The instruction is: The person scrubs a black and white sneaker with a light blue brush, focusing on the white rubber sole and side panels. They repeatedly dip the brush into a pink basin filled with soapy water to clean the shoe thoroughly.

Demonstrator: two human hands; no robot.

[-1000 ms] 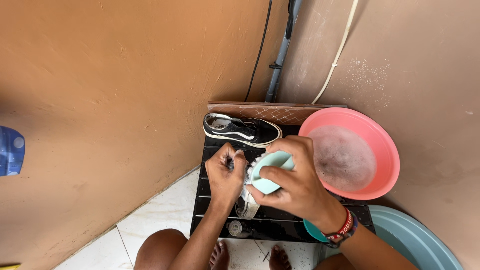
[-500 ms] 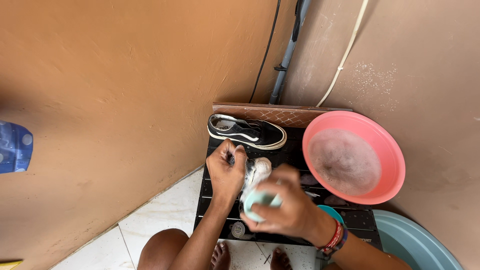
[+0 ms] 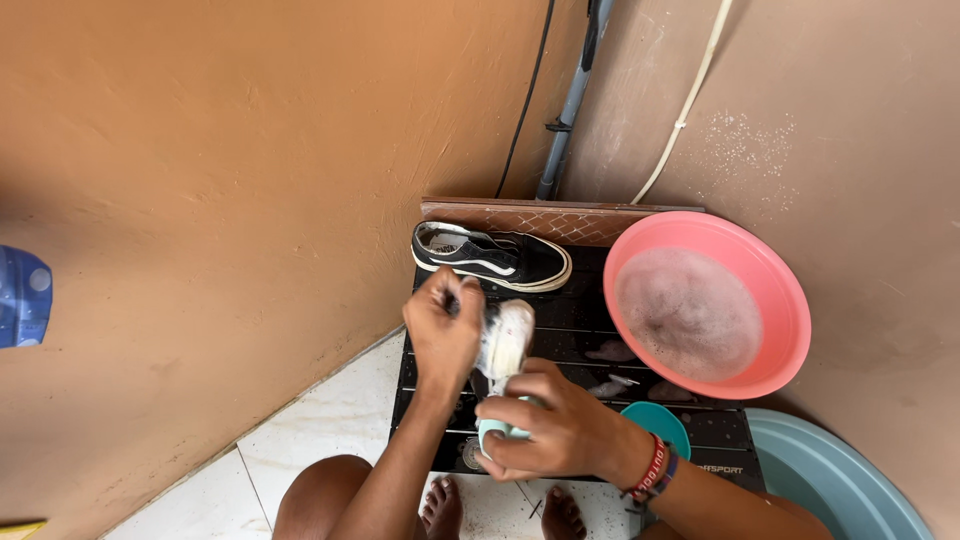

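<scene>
While the left hand (image 3: 443, 335) clutched a soapy shoe (image 3: 505, 340) over the black table (image 3: 570, 312), fingers closed around it, the right hand (image 3: 545, 432) gripped a pale green brush (image 3: 497, 433) just below the shoe's end. Behind them a second black shoe (image 3: 492, 256) lay on its sole beside a pink basin (image 3: 708, 305) of sudsy water. A teal bowl (image 3: 660, 423) sat near the right wrist, and a grey-blue tub (image 3: 835, 480) stood below the table.

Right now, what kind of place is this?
Probably a home washing corner: a pink basin of soapy water, a black shoe on a dark slatted rack, and pipes up bare plaster walls.
</scene>
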